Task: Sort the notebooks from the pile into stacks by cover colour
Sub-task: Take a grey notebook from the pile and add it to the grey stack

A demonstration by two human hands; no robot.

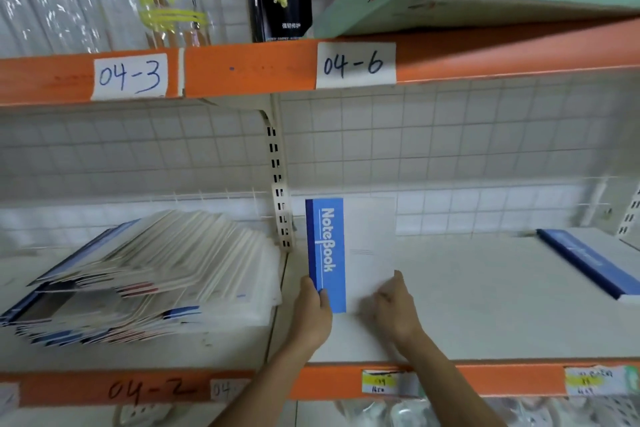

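1. Centre of frame: one notebook (349, 253) with a blue spine band and a pale cover, printed "NoteBook", is held over the shelf (485, 288). Its top edge overlaps the grid back wall, so it is lifted or tilted. Cannot tell whether its lower edge touches the shelf.
2. Left hand (313, 310): pinches the lower spine corner, thumb laid on the blue band, other fingers hidden behind.
3. Right hand (394, 308): holds the lower right corner of the pale cover, fingers curled at the edge, thumb pointing up along it.
4. Pile (149, 274): lower left of frame, a slumped, fanned heap with mixed blue and red edges showing.
5. Right edge of frame: a second blue-banded notebook (588, 263) lies flat on the same shelf, well apart from the held one.
6. Judgement: step in hand is placing a blue-cover notebook.
7. To do it well: carry it right to the blue one, lower it flat, spine to spine and corners squared, so the stack reads as one colour.
8. Release the spine pinch last, and do not slide it, since thin covers may buckle.
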